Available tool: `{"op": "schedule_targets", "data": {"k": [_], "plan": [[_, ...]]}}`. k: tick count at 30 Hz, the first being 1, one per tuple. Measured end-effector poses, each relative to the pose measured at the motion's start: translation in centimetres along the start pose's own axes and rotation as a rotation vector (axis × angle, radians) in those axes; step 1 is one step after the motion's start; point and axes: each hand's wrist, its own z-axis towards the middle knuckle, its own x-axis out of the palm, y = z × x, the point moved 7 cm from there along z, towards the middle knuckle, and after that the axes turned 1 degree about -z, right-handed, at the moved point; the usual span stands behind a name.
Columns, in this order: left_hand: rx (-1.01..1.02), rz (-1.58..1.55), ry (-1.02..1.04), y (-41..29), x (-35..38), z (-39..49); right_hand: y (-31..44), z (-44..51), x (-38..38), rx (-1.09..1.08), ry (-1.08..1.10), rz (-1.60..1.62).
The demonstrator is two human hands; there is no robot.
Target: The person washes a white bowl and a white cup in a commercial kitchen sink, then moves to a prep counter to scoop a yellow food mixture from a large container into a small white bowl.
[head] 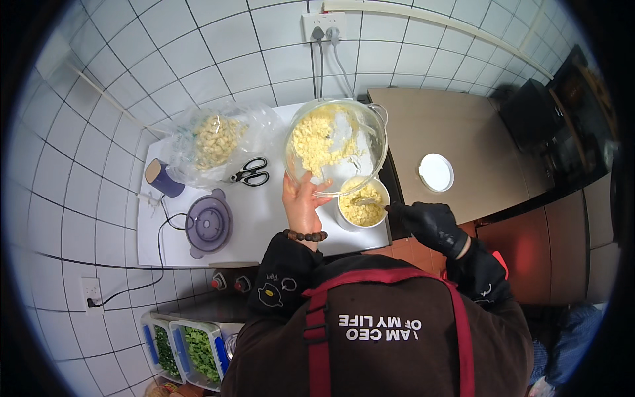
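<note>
My left hand (301, 208), bare and with a beaded bracelet at the wrist, grips the near rim of a clear bowl (383, 144). The bowl is tilted, and pale yellow chopped pieces (315, 144) lie mostly on its left side. Below its near edge stands a white tub (353, 228), partly filled with similar yellow pieces (364, 211). My right hand (430, 226) wears a black glove and holds the handle of a metal spoon (366, 202). The spoon's bowl rests among the pieces in the tub.
On the white table (263, 223) are a plastic bag (183, 144) of pale chunks, scissors (250, 172), a purple cylindrical container (166, 178) and a purple lid-like part (208, 223). A white lid (436, 172) lies on the brown counter (461, 129). Tubs of chopped greens (201, 350) stand lower left.
</note>
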Motion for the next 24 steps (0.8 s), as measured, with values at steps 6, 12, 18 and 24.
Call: {"op": "schedule_targets", "data": {"k": [6, 12, 18, 24], "plan": [[0.037, 0.052, -0.036, -0.4, -1.0, 0.0, -0.1, -0.7, -6.2, 0.096, -0.054, 0.320], [-0.058, 0.035, 0.033, 0.9, 0.0, 0.0, -0.7, 4.9, -4.9, 0.189, -0.317, 0.343], [-0.083, 0.029, 0.031, 1.4, 0.7, -0.6, 1.9, 8.5, -0.4, 0.057, -0.310, 0.155], [-0.073, 0.049, 0.039, 1.3, 0.8, -0.5, 3.5, 7.1, 0.2, -0.087, -0.076, -0.226]]}}
